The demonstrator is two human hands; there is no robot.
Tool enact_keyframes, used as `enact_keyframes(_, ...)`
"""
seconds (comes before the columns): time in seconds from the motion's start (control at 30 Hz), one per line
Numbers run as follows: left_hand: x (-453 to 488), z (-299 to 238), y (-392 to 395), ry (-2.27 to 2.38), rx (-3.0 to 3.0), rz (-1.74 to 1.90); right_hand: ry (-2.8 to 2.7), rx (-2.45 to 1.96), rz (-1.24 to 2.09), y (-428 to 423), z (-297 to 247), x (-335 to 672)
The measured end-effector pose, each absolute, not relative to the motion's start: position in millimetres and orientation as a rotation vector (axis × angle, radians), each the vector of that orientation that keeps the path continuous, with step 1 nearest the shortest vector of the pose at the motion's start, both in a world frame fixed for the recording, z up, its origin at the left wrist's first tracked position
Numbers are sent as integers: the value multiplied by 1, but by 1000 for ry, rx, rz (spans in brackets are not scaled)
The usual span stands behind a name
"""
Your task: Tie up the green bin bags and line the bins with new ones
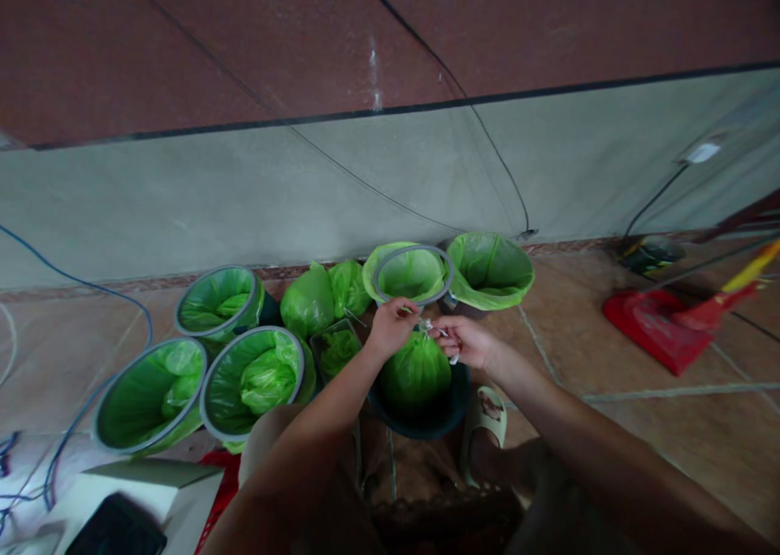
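A full green plastic bag [417,372], gathered at its top, sits in a dark bucket [420,431] between my feet. White string [425,325] is wound about the bag's neck, and loose ends stick out at the right. My left hand [395,326] is at the left of the neck with its fingers pinched on the string. From the right, my right hand [466,341] grips the string too, and a white end hangs below its fingers. The exact shape of the knot is too small to tell.
Green-lined bins [223,299] stand at the left, with tied green bags [308,299] beside them by the wall. Two more lined bins [491,270] are behind the bucket. A red dustpan [661,327] lies at the right. A white box [146,498] bears a black phone-like object [115,526].
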State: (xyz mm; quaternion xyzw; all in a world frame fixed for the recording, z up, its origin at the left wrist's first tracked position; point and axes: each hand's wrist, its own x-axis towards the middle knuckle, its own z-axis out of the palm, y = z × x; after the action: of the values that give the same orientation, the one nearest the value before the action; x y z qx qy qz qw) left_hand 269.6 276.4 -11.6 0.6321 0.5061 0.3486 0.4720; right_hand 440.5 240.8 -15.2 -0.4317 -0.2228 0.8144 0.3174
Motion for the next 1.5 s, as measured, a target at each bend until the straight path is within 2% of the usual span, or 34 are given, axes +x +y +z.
enact_keyframes(0.37,273,-5,253,1269,2144,674,-433,-1201,2107,238,-13,433)
enact_keyframes(1.07,275,-5,250,1378,2200,578,-594,-1246,2013,236,-10,429)
enact_keyframes(1.5,276,-13,252,1443,2278,357,-1053,-1622,1382,237,-18,429)
